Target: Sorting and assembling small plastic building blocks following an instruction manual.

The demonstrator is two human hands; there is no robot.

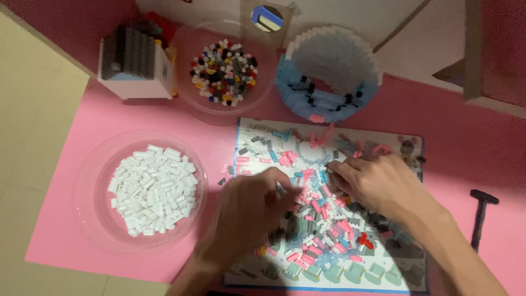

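- The left hand [246, 211] lies nearest the camera, low in the view, its back turned up over the near left part of the printed sheet [249, 131].
- Its grip is narrow, fingers curled in around a thin pale piece [280, 189] that pokes out by the thumb; what kind of piece it is cannot be told.
- The right hand [381, 183] reaches in from the lower right, palm down, with its fingertips pressed into the heap of small bricks [320, 219]. Whether its grip holds a brick cannot be told, since the fingertips are buried in the pile.
- The heap, mostly pink, pale blue and grey, is spread across the middle of the sheet, between and under both hands.
- The sheet lies flat on the pink counter [71, 219].
- To the left, well apart from the hands, stands a clear bowl of white bricks [153, 189].
- Further back sits a clear bowl of mixed bricks [224, 71].
- Beside it on the left is a small brick house [134, 63] with a grey roof.
- To the right of that bowl stands a round half-built model [327, 77] in white and pale blue.
- A black hammer-shaped tool [481, 216] lies at the right edge of the counter.
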